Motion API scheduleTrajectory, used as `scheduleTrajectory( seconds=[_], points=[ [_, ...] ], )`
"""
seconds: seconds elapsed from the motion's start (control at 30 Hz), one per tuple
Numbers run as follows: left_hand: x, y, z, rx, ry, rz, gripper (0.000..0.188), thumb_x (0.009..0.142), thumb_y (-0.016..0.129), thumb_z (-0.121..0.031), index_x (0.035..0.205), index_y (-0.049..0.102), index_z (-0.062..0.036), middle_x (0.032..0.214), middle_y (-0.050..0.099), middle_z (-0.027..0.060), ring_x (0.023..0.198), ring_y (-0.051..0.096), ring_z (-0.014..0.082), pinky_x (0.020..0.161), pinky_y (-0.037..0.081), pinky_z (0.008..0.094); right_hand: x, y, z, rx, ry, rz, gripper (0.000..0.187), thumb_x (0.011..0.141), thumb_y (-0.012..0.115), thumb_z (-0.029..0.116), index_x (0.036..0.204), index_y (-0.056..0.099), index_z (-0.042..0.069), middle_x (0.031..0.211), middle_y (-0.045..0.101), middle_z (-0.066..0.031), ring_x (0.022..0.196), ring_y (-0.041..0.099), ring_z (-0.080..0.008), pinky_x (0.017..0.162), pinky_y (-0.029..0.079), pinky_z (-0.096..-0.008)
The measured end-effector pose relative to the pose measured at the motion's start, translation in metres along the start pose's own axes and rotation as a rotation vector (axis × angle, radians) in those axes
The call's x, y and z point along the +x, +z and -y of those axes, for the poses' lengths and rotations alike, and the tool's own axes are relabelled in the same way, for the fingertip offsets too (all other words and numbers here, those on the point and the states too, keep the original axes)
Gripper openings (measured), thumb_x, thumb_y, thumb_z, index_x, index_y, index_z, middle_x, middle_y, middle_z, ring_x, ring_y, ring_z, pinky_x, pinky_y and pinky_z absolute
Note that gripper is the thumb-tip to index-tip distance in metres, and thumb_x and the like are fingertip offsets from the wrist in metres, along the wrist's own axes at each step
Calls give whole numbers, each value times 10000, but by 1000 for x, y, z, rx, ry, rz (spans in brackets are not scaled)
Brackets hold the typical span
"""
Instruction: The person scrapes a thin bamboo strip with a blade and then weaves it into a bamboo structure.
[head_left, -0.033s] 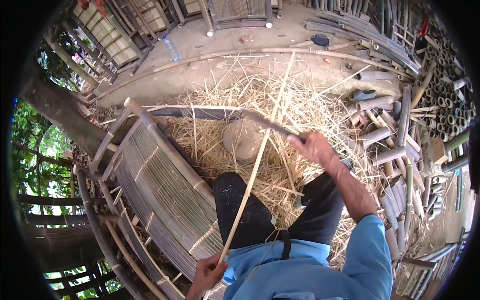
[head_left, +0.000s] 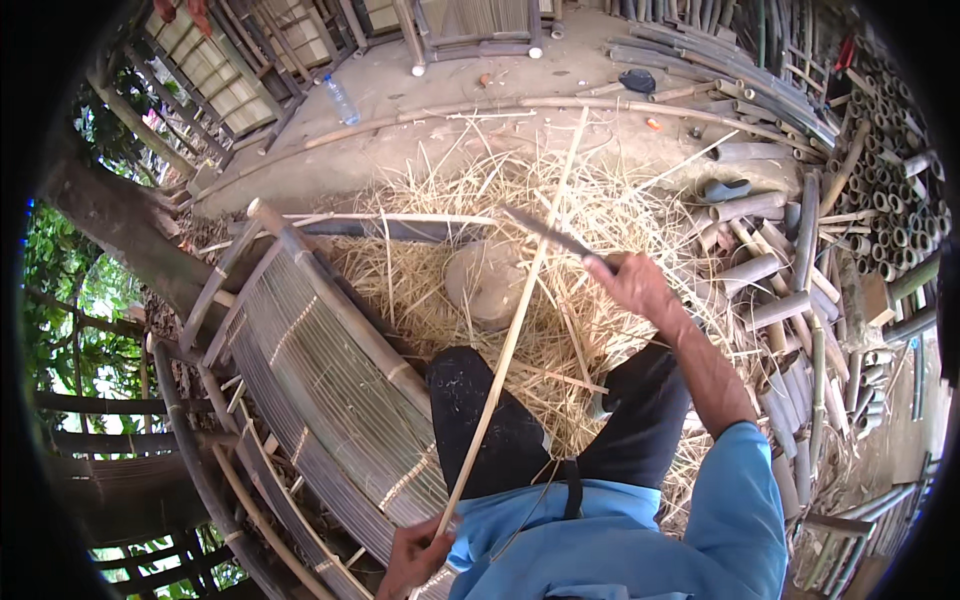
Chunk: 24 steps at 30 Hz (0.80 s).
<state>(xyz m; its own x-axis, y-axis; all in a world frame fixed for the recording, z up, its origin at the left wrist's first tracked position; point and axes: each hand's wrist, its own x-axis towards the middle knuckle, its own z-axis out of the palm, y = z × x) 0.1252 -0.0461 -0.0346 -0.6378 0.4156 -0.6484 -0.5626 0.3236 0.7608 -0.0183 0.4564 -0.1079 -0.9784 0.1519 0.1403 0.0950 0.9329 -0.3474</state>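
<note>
My left hand point(head_left: 420, 553) is closed around the lower end of a long pale bamboo strip point(head_left: 497, 374), beside my left hip. The strip slants up across my left thigh and away over the shavings. In my right hand point(head_left: 640, 287) is the handle of a long dark-bladed knife point(head_left: 545, 231), its tip toward the far left. The blade crosses the strip beyond my knees; whether it bites into the wood I cannot tell. Below the blade sits a round wooden block point(head_left: 486, 283), with curly pale shavings point(head_left: 590, 215) heaped around it.
A slatted bamboo bench point(head_left: 330, 370) stands close on my left. Cut bamboo tubes point(head_left: 765, 310) lie in piles at the right, and long poles point(head_left: 720, 75) at the far right. A clear plastic bottle point(head_left: 342, 101) lies on the ground farther off. A tree trunk point(head_left: 120, 225) leans at left.
My right hand and the knife have shifted slightly away from me, and the blade crosses the strip a little farther up. My left hand keeps its hold, nearly still.
</note>
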Motion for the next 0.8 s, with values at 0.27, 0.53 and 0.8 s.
scheduleTrajectory(
  seconds=[0.27,0.53,0.8],
  points=[
    [-31,-28,49,-8,24,-94,335,967,673,-170,1234,671,31,650,507,-61,535,422,29,474,309,221,54,-50,-71,135,443,-248,681,1002,447,597,1083,707,-27,796,678,-280,760,678,-373,709,528,-459],
    [81,28,-54,41,173,16,376,1065,532,-232,1395,582,-59,647,488,-34,515,429,37,462,332,208,-60,7,98,269,-2,103,710,958,459,711,882,709,51,553,603,-96,467,602,-239,464,511,-429],
    [95,37,-65,-113,151,33,302,1072,514,-223,1305,607,-53,595,374,-73,466,333,19,415,244,209,-87,26,120,252,-126,104,584,880,672,600,793,688,23,624,647,-158,596,677,-349,573,538,-468]
  ],
)
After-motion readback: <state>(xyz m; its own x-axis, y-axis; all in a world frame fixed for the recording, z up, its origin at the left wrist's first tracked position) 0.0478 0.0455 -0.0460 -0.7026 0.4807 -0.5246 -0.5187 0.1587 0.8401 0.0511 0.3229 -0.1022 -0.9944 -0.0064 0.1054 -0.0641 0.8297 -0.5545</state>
